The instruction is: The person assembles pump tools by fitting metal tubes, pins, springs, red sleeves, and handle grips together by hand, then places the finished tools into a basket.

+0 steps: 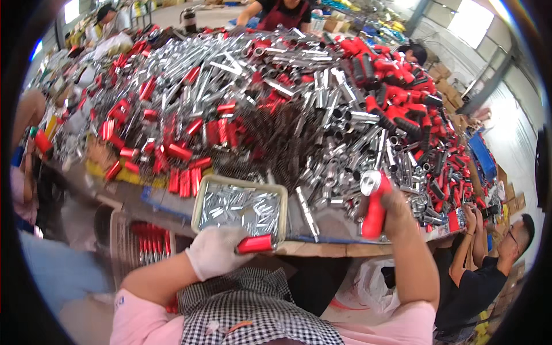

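In a white glove, my left hand point(218, 250) is closed on a short red tube point(255, 244), just in front of the near edge of a cream tray point(284, 214). Small silver pins point(238, 208) lie loose in that tray. My right hand point(397, 208), its glove darker and blurred, is wrapped round a red handle point(375, 217) with a silver ring-shaped end that points up and away. This handle is held above the table's front edge, right of the tray. A slim metal rod point(307, 214) lies between my two hands.
Chrome tubes point(339, 167), dark springs point(276, 135) and red sleeves point(184, 181) pile over the table. Red and black handles point(402, 109) heap at the right. A crate point(129, 230) with red-handled parts is below left. People sit on the far side and at the right point(506, 247).
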### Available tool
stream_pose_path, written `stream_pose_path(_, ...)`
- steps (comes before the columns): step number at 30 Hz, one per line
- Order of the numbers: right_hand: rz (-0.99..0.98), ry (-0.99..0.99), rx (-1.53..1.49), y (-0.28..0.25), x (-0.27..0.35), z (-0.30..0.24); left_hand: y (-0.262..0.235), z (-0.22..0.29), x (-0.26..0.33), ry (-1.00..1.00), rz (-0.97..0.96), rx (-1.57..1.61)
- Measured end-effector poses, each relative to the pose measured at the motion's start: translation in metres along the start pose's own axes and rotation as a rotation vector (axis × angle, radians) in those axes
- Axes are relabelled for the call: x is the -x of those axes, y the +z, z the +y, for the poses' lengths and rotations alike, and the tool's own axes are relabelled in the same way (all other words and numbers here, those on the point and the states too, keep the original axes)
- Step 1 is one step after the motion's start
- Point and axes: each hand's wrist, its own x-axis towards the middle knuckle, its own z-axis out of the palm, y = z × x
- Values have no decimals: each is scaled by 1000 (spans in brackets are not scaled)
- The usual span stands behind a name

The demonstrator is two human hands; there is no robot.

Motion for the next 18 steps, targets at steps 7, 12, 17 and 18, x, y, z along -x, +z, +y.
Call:
stream_pose_path(7, -55, 220, 619, 72, 79, 11, -13, 24, 11, -23, -133, -235)
stream_pose_path(12, -291, 166, 610, 76, 84, 12, -12, 40, 22, 38, -113, -288)
stream_pose_path(17, -126, 357, 291, 67, 93, 22, -16, 38, 26, -21, -51, -300)
stream_pose_path(18, -100, 371, 169, 66, 96, 23, -15, 35, 29, -15, -57, -310)
